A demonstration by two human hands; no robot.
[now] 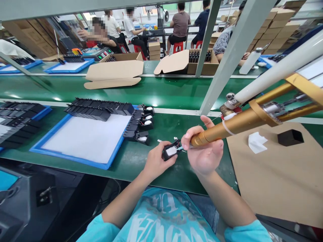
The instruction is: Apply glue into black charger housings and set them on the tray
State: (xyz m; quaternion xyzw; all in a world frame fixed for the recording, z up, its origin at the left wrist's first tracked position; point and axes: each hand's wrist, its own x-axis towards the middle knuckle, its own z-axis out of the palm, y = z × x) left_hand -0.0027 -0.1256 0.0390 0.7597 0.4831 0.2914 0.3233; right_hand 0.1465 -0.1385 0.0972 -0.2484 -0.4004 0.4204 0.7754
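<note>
My left hand (157,160) holds a small black plastic part (171,150) with a white insert, just above the green bench. My right hand (204,149) grips the front of a gold dispensing gun (242,121) whose pale blue tip touches the part. A white tube (277,70) runs along the gun toward the upper right. Three similar black parts (141,127) lie on the right edge of a blue tray (47,140) with a white sheet, to my left.
A row of black parts (98,108) lines the tray's far side. A brown board (277,181) at right carries a black block (290,137) and white tissue (256,142). Grey frame posts (228,57) rise ahead. Open cartons (114,72) and seated people lie beyond.
</note>
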